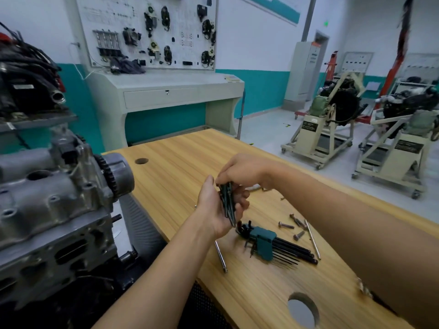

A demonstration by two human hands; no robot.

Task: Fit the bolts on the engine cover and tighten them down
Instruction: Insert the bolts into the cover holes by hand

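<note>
the left hand (215, 210) cups a bunch of bolts (227, 203) right of the engine cover (42, 200), the right hand (240, 170) pinches their tops, so one could slip and roll away.

So the light wooden workbench (180, 150) is the anchor: grey metal engine cover (47, 193) sits left of it, teal-holdered hex key set (273, 245) on it, rusty loose bolts (293, 227) just behind that set.
</note>
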